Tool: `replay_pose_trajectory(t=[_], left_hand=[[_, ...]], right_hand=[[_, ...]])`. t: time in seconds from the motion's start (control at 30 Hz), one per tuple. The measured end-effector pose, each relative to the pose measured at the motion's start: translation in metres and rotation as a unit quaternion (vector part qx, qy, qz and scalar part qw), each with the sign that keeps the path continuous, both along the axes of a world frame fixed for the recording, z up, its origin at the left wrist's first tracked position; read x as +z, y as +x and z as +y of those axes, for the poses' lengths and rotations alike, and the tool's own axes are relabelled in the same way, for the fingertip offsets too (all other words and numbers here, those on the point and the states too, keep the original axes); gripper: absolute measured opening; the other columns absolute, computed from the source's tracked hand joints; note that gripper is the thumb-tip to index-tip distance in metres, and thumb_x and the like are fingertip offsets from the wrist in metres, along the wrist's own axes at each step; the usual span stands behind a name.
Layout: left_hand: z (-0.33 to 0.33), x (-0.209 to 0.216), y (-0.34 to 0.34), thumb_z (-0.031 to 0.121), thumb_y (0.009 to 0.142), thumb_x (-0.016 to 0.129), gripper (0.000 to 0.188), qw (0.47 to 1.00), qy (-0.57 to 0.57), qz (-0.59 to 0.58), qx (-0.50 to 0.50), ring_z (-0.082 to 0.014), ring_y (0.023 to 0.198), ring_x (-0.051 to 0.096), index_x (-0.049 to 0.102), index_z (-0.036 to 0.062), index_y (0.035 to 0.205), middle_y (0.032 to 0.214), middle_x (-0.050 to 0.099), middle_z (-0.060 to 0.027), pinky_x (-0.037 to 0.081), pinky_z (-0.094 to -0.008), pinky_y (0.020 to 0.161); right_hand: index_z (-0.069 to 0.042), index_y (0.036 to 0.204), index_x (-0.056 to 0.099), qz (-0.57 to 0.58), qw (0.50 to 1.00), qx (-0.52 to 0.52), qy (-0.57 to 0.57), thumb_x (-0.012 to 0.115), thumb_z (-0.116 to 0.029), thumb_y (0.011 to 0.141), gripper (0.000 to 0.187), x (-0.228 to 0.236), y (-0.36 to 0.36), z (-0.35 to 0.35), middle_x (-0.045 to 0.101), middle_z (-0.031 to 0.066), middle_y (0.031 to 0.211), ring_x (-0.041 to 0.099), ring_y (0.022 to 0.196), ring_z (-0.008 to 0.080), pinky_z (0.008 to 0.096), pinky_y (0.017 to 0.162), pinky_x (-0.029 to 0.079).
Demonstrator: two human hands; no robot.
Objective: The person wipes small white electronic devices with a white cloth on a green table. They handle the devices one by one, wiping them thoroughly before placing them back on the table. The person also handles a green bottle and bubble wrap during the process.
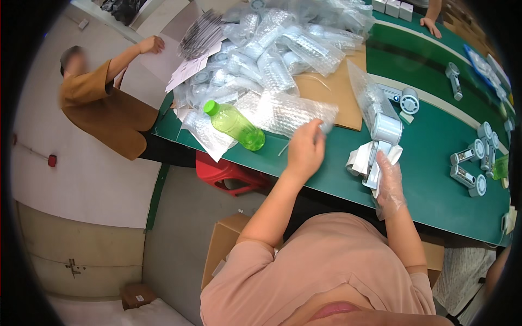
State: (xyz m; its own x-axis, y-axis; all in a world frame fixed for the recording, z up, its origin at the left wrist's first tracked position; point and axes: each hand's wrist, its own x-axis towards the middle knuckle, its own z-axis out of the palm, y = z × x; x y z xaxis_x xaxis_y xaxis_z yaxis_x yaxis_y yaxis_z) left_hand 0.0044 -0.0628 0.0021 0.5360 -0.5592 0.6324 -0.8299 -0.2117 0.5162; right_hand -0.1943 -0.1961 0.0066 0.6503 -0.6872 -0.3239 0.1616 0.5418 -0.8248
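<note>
L hand [304,152] reaching fwd, fingers curled; R hand [389,182] gloved, gripping.

On your green table [435,163], a translucent green plastic bottle with a green cap [235,125] lies on its side near the left edge. Behind it you have a heap of clear bubble-wrap bags [283,54] reaching to the far left corner, partly over a flat sheet of brown cardboard [331,89]. Toward the right edge lie several white-and-grey cylindrical devices with round heads [466,155]. Under the left edge stands a red plastic stool [225,171], and a brown cardboard box [223,244] sits on the floor nearer you. A person in a brown top [103,106] stands beyond the left corner.
</note>
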Motion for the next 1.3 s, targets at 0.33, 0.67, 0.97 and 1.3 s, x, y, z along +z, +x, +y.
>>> replay_pose_trajectory(t=[0.33, 0.67, 0.97, 1.3], left_hand=[[-0.013, -0.011, 0.006, 0.013, 0.086, 0.073, 0.017, 0.967, 0.252, 0.047, 0.002, -0.0427, 0.088, 0.063, 0.063, 0.0011, 0.093, 0.091, 0.066, -0.0196, 0.050, -0.0507, 0.078], [0.012, 0.015, 0.000, 0.004, 0.091, 0.061, 0.007, 0.952, 0.176, 0.226, -0.112, -0.0373, 0.085, 0.065, 0.061, -0.0022, 0.094, 0.090, 0.066, -0.0221, 0.051, -0.0437, 0.076], [0.005, -0.013, 0.012, 0.012, 0.094, 0.064, 0.013, 0.911, 0.025, 0.402, -0.086, -0.0174, 0.074, 0.060, 0.065, -0.0002, 0.097, 0.084, 0.066, -0.0078, 0.050, -0.0340, 0.068], [-0.016, 0.027, -0.039, 0.008, 0.080, 0.064, 0.006, 0.988, 0.113, -0.045, -0.098, -0.0388, 0.082, 0.063, 0.063, 0.0041, 0.084, 0.084, 0.061, -0.0166, 0.051, -0.0502, 0.071]], right_hand=[[0.006, 0.137, 0.048, -0.074, 0.990, 0.108, 0.048, 0.062, -0.017, 0.099, 0.047, 0.008, -0.019, -0.001, 0.064, 0.0212, 0.121, 0.070, 0.098, 0.0303, 0.0463, 0.074, 0.065], [0.004, 0.129, 0.057, 0.075, 0.979, 0.176, -0.076, 0.065, -0.016, 0.096, 0.040, 0.015, -0.030, 0.005, 0.066, 0.0116, 0.107, 0.064, 0.081, 0.0186, 0.0321, 0.060, 0.058], [-0.001, 0.121, 0.062, 0.201, 0.917, 0.297, -0.177, 0.063, -0.015, 0.095, 0.029, 0.047, 0.005, 0.005, 0.069, 0.0037, 0.094, 0.062, 0.071, 0.0097, 0.0245, 0.053, 0.050], [-0.003, 0.121, 0.063, 0.186, 0.916, 0.302, -0.187, 0.062, -0.019, 0.100, 0.026, 0.056, 0.012, 0.014, 0.069, 0.0020, 0.092, 0.062, 0.068, 0.0094, 0.0249, 0.052, 0.048]])
